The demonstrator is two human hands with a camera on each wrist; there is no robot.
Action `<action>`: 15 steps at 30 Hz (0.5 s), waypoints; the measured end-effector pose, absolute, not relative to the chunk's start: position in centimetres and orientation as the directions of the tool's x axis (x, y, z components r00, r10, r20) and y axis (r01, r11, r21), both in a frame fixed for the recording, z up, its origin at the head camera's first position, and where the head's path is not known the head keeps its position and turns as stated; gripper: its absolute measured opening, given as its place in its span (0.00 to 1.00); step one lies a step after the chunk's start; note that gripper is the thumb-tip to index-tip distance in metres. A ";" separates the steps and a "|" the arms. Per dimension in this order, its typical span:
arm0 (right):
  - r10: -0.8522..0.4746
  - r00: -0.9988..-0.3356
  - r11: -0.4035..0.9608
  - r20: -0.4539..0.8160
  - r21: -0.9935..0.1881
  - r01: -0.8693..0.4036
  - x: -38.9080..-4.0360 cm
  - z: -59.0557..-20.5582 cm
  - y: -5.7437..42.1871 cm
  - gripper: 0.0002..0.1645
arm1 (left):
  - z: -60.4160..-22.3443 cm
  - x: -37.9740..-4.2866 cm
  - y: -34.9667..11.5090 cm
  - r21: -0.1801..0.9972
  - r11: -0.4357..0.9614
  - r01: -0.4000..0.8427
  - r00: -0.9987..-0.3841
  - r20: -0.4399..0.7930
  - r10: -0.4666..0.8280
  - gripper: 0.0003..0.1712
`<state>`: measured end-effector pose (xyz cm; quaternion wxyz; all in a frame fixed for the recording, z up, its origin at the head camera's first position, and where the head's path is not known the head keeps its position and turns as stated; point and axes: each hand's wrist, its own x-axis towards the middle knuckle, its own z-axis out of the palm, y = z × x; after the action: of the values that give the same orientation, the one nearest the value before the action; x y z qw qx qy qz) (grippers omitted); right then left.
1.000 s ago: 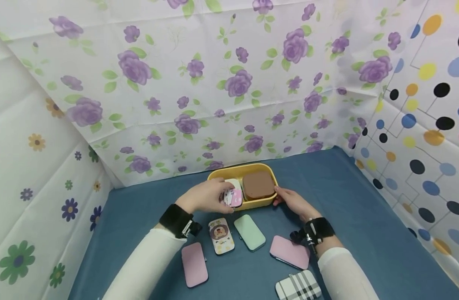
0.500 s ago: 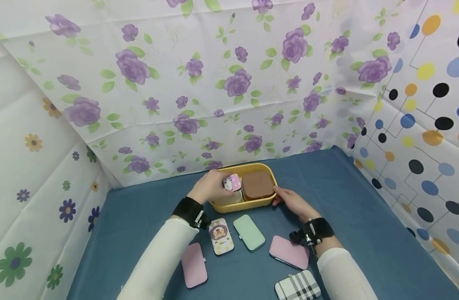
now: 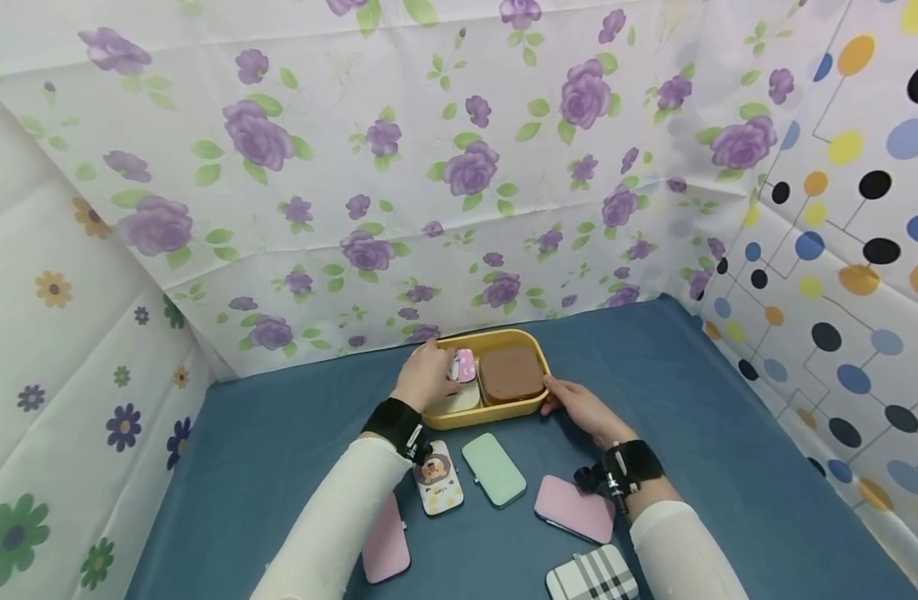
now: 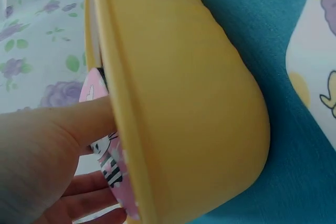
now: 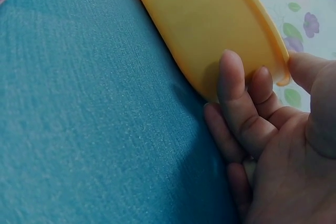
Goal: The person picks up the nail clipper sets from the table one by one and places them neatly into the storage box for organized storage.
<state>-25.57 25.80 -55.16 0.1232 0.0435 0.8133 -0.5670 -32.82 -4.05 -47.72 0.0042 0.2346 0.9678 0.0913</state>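
A yellow oblong container point(image 3: 496, 414) stands near the back of the table. Inside its left half my left hand point(image 3: 424, 377) pinches a small pink case point(image 3: 464, 365) with a cartoon print, tilted over a cream case point(image 3: 460, 401) lying in there. In the left wrist view my thumb crosses the printed face of the pink case point(image 4: 122, 178), and the container's wall hides its lower part. A brown case point(image 3: 513, 375) fills the right half. My right hand point(image 3: 583, 410) grips the container's right end; in the right wrist view the thumb is at the rim and fingers lie against the outer wall.
Several flat cases lie in front on the blue cloth point(image 3: 691, 433): a bear-print one point(image 3: 438, 479), a mint green one point(image 3: 494, 470), pink ones at left point(image 3: 386, 542) and right point(image 3: 574, 508), and a plaid one point(image 3: 595, 575). Flowered sheeting point(image 3: 398, 167) rises behind.
My left hand has carried the pink case from the container's front edge further back, over the cream case. My right hand has kept its hold on the end. The view has shifted slightly.
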 end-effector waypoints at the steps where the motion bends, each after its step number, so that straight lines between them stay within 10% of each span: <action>1: -0.070 -0.966 0.353 -0.249 -0.912 0.209 -25.6 -55.1 25.8 0.39 | -47.8 -32.9 -4.0 0.164 0.879 0.449 -0.893 0.036 0.449 0.38; 15: -0.064 -0.966 0.347 -0.249 -0.913 0.212 -25.9 -55.4 25.9 0.39 | -49.7 -32.8 -2.8 0.112 0.922 0.370 -0.929 0.052 0.366 0.39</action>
<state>-25.86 25.94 -55.40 0.1212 0.0455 0.8118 -0.5694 -32.79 -2.83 -49.72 -0.0152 0.1876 0.9803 0.0599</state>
